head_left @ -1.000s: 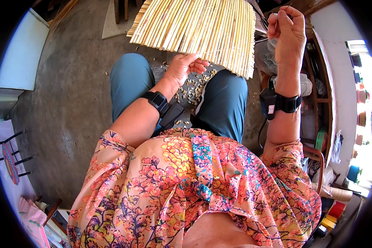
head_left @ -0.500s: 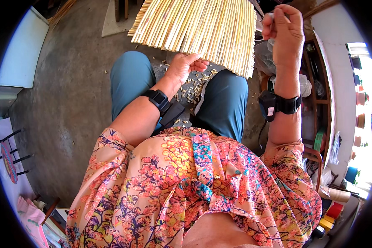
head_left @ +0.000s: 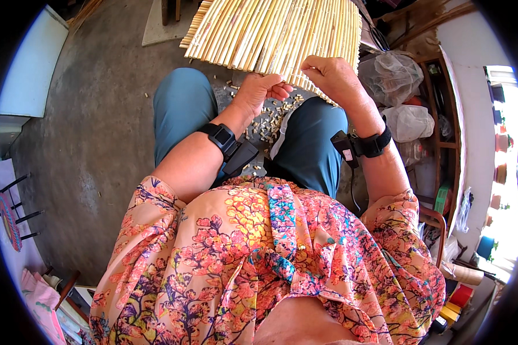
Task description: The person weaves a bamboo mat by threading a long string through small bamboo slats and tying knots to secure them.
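A mat of thin pale yellow reed sticks point(head_left: 253, 34), bound side by side, spreads out beyond my knees. My left hand point(head_left: 258, 94) grips its near edge, thumb on top and fingers curled below. Over the right part of that edge is my right hand point(head_left: 332, 79), its fingers pinched together close to the sticks. Whatever sits in that pinch is too small to make out. Each forearm wears a black strap with a small black box, the left strap point(head_left: 220, 137) and the right strap point(head_left: 374, 144).
Short cut reed bits point(head_left: 269, 123) lie scattered on the grey concrete floor point(head_left: 98, 144) between my knees. To the right are plastic bags point(head_left: 406, 122) by a wooden shelf point(head_left: 448, 141). A white cabinet point(head_left: 31, 63) stands far left, a black-legged stool point(head_left: 10, 221) below it.
My right hand has come down and left from its raised place at the right, to the mat's near edge. The left hand keeps its hold, and the mat has barely moved.
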